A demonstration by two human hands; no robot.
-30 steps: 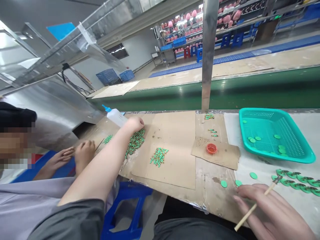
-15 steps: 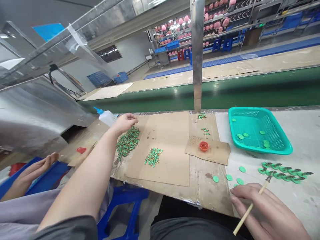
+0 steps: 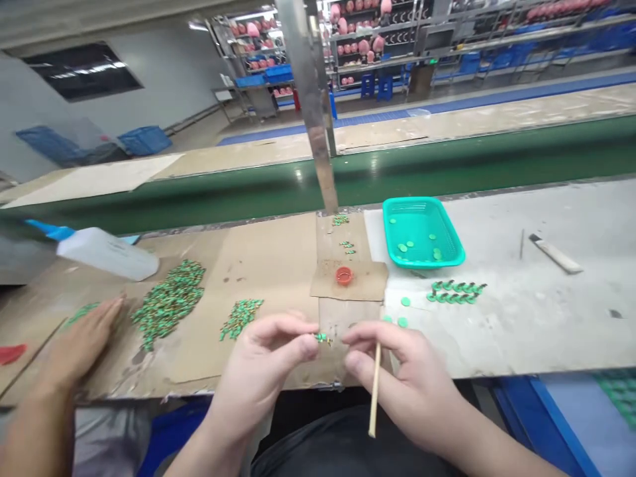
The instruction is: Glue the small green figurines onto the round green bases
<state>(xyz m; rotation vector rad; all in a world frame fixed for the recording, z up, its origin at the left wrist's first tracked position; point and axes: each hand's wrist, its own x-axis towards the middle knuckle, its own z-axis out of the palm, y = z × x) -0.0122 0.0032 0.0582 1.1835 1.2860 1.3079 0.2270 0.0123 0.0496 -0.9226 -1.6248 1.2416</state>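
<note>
My left hand (image 3: 268, 354) pinches a small green-and-gold piece (image 3: 322, 338) between thumb and fingertips, above the front part of the bench. Close by on the right, my right hand (image 3: 402, 361) grips a thin brush (image 3: 375, 391) by its pale wooden handle; its tip is hidden behind the fingers. Flat green discs (image 3: 403, 322) lie just beyond the right hand. Left of my left hand are a small pile of green pieces (image 3: 241, 318) and a larger pile (image 3: 171, 301). A small red cup (image 3: 344, 275) stands on a cardboard scrap (image 3: 370, 281) ahead.
A turquoise basket (image 3: 460, 255) holds several discs. Rows of discs with dark pieces (image 3: 457, 291) lie before it. A brush (image 3: 556, 254) lies farther right. At left are a white bottle (image 3: 109, 254) and a co-worker's hand (image 3: 82, 341). A metal post (image 3: 313, 106) rises behind.
My left hand has come back from the large pile to the middle with a small piece. My right hand and its brush have moved in beside it. The view has swung right.
</note>
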